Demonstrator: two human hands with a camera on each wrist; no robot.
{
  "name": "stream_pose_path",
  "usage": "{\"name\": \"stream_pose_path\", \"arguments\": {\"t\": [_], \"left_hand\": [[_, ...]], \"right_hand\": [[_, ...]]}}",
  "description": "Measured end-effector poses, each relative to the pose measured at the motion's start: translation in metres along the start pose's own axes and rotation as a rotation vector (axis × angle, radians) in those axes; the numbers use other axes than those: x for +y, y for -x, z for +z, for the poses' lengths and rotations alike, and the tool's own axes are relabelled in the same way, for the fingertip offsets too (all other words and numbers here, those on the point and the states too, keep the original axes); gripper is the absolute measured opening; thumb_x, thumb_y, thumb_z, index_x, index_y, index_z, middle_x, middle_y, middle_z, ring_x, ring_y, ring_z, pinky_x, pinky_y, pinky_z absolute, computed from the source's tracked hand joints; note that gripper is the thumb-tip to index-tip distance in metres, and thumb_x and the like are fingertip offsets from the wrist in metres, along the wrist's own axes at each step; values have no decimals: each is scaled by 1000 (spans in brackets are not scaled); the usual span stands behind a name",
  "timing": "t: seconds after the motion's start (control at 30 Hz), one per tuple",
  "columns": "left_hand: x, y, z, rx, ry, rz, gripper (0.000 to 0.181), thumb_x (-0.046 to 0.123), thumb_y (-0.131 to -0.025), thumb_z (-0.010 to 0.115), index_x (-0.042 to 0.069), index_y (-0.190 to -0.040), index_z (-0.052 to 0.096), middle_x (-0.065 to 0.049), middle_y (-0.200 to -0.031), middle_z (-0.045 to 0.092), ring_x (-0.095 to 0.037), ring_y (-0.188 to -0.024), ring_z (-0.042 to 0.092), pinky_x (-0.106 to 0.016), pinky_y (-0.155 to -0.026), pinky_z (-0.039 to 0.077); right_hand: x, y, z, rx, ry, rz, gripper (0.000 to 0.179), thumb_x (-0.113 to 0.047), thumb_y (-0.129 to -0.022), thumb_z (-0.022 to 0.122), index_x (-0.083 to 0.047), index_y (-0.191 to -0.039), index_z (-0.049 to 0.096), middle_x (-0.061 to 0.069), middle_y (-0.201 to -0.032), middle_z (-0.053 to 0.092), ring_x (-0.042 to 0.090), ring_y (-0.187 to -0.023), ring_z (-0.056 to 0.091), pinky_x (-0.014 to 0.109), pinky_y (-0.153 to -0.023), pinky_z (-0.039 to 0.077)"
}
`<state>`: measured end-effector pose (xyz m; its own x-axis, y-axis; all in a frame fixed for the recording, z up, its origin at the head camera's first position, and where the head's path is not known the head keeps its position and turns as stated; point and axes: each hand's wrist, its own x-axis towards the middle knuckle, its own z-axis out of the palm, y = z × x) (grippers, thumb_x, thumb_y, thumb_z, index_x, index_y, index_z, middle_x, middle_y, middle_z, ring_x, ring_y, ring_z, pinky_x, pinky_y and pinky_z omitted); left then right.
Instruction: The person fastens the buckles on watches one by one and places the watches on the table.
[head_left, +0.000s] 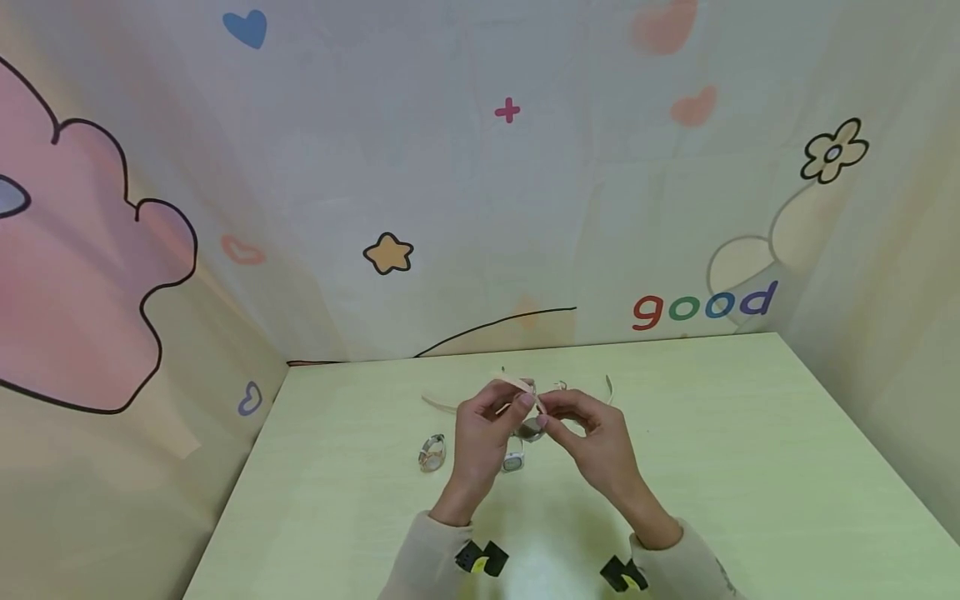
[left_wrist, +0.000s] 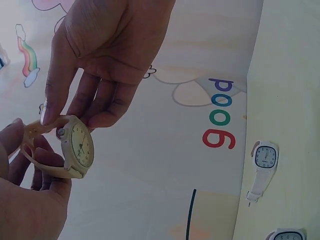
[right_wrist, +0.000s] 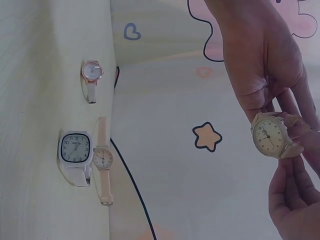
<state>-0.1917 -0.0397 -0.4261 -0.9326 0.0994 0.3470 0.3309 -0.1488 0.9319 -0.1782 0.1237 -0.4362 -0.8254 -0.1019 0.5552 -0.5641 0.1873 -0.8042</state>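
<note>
A wristwatch with a round pale dial and a light beige strap (left_wrist: 80, 145) is held up above the table, its strap bent into a loop. My left hand (head_left: 482, 433) pinches one side of that strap between thumb and fingers. From the other side, my right hand (head_left: 600, 433) pinches the strap close to the case; in the left wrist view its thumb and fingers meet there. The round dial (right_wrist: 270, 135) also shows in the right wrist view. Whether the strap's ends are joined is hidden by the fingers.
On the pale green table (head_left: 750, 467) lie several other watches: a rose-gold one (head_left: 431, 454) at left, a white square one (right_wrist: 75, 149), a peach-strapped one (right_wrist: 103, 158) beside it, and another white square one (left_wrist: 265, 157). A printed curtain (head_left: 480, 183) stands behind.
</note>
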Motion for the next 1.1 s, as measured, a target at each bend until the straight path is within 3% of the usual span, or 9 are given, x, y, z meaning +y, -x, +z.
{"name": "stream_pose_path", "arguments": {"t": [0.2, 0.4, 0.63, 0.8, 0.97, 1.1], "left_hand": [[-3, 1, 1, -13, -13, -9, 23, 19, -92, 70, 2, -107, 72, -14, -115, 69, -12, -102, 67, -27, -89, 55], [-6, 1, 3, -30, -3, -8, 25, 19, -92, 70, 2, -110, 72, -17, -107, 71, -9, -89, 68, -24, -81, 56], [-6, 1, 1, -35, 19, -32, 29, 19, -91, 71, -1, -112, 71, 4, -97, 73, -8, -87, 69, -23, -77, 56], [-5, 1, -2, -48, 68, -58, 29, 17, -91, 70, -3, -112, 70, 1, -103, 74, -6, -86, 68, -23, -79, 56], [-4, 1, -4, -75, 124, -71, 32, 14, -93, 67, -8, -116, 67, 8, -103, 73, -6, -89, 70, -24, -83, 57], [-4, 1, -6, -111, 157, -76, 36, 17, -95, 65, -9, -120, 64, 7, -110, 73, -7, -95, 70, -25, -86, 56]], "right_hand": [[-2, -2, -1, 15, 6, -20, 24, 0, -87, 71, -8, -109, 71, 10, -101, 72, 7, -90, 66, 17, -86, 53], [-4, -4, -2, 18, 0, -34, 24, 1, -86, 71, -8, -109, 71, 10, -101, 72, 7, -91, 66, 17, -87, 53], [-3, -5, -3, 1, -11, -52, 23, 2, -87, 70, -6, -108, 72, 11, -101, 71, 6, -93, 66, 17, -87, 54], [-4, -5, -3, 2, -13, -21, 18, 2, -89, 68, -2, -106, 73, 11, -103, 67, 8, -98, 62, 17, -88, 53], [-6, -5, -5, -29, -12, 24, 20, -2, -93, 65, -3, -111, 72, 10, -105, 66, 5, -100, 60, 15, -92, 50], [-8, -5, -7, -33, 2, 32, 20, -5, -93, 65, -4, -112, 72, 9, -105, 68, 5, -98, 62, 16, -90, 52]]}}
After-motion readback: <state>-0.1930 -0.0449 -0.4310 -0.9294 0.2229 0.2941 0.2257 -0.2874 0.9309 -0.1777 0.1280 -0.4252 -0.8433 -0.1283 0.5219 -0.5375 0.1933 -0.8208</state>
